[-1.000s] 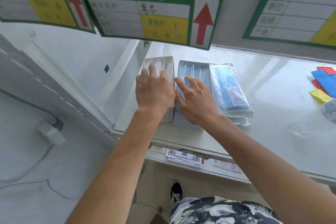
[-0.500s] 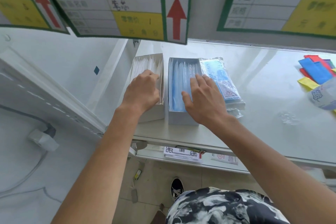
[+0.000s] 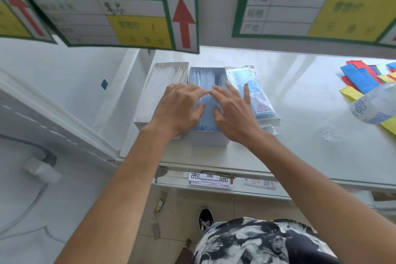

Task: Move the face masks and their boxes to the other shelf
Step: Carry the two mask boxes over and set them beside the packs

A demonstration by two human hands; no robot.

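We have both hands over the middle box of blue face masks (image 3: 206, 135), which stands on the white shelf (image 3: 300, 152) between the box of white face masks (image 3: 158, 90) on its left and the sealed pack of blue masks (image 3: 255, 94) lying just beside it on the right. Our left hand (image 3: 179, 109) and right hand (image 3: 232, 111) lie flat on the blue masks in the open top, fingers spread and fairly straight, index tips almost meeting over the middle; neither grips anything. The box lies directly beneath our fingers, so both hands are equally near, the left reaching across from over the white box.

Its long axis runs away from us toward the back of the shelf, and the near short end wall faces us. We judge that lifting it calls for the hands to slide out to the long side walls, though the neighbours crowd both sides.
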